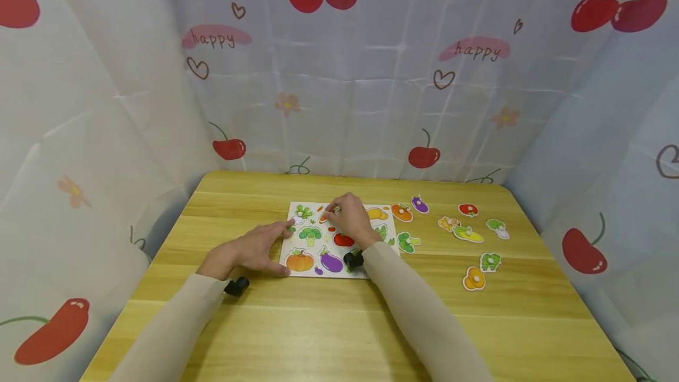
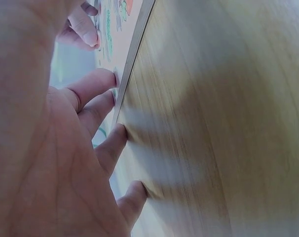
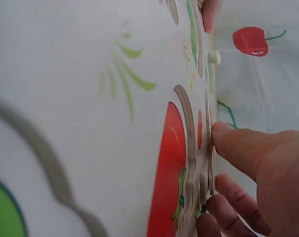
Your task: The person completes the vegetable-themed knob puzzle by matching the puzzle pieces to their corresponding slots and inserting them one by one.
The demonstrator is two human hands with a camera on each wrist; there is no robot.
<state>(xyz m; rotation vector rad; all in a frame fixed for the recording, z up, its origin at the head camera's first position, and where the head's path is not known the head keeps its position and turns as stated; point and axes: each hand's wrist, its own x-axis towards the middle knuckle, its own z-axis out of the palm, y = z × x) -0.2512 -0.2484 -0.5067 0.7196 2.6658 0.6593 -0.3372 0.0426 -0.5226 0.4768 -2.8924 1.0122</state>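
Observation:
A white puzzle board [image 1: 366,272] with printed vegetables lies on the wooden table. My left hand [image 1: 258,247] rests at its left side, fingers spread. In the left wrist view, some fingertips [image 2: 107,79] touch the board's edge and others reach the table. Over the board's upper middle, my right hand [image 1: 350,217] has its thumb and fingers curled at a small orange carrot piece [image 1: 323,217], pinching it; the fingers partly hide the piece. In the right wrist view, the right thumb [image 3: 238,145] meets a thin wooden edge beside the red tomato picture [image 3: 169,148].
Loose knobbed pieces lie right of the board: a pumpkin [image 1: 402,212], an eggplant [image 1: 419,204], broccoli [image 1: 407,242], a tomato [image 1: 468,210], corn [image 1: 468,234] and several others. A cherry-printed curtain [image 1: 339,75] surrounds the table's back and sides.

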